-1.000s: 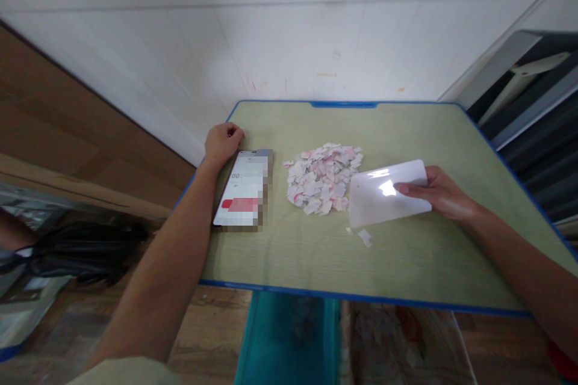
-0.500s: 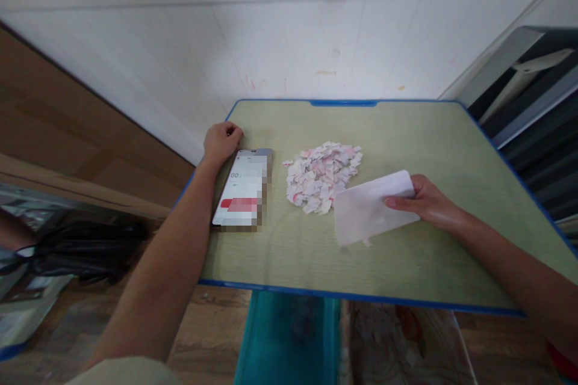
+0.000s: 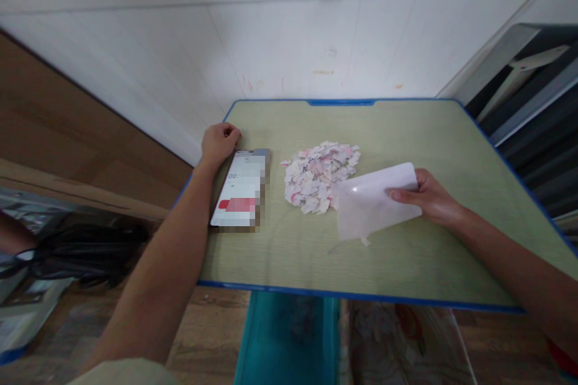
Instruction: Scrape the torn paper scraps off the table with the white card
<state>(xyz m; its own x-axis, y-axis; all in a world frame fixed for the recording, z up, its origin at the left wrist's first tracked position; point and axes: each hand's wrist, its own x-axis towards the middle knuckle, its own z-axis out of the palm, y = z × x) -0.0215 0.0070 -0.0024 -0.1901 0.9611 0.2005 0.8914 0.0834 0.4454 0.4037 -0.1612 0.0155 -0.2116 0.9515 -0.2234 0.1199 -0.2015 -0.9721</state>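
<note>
In my right hand (image 3: 431, 195), thumb on top, is a thin, slightly glossy white plastic sheet (image 3: 377, 204) with rounded corners. The sheet is tilted over the table, and its left edge overlaps the right side of a pile of torn paper scraps (image 3: 316, 177), white with some pink. One small scrap (image 3: 365, 241) shows under the sheet's lower edge. My left hand (image 3: 220, 143) rests closed at the table's left edge, its fingers curled and nothing visible in them. Just beside it lies a phone (image 3: 239, 186) with a lit timer screen, partly pixelated.
The table (image 3: 451, 132) has a blue rim and stands against a white wall (image 3: 289, 42). Below its front edge are a teal bin (image 3: 289, 349) and a clear bag (image 3: 397, 343) with paper scraps. Cardboard (image 3: 67, 108) stands left; a dark folded frame (image 3: 533, 84) leans right.
My right hand has raised the white sheet slightly and moved it a little to the right, away from the pile. My left hand stays where it was.
</note>
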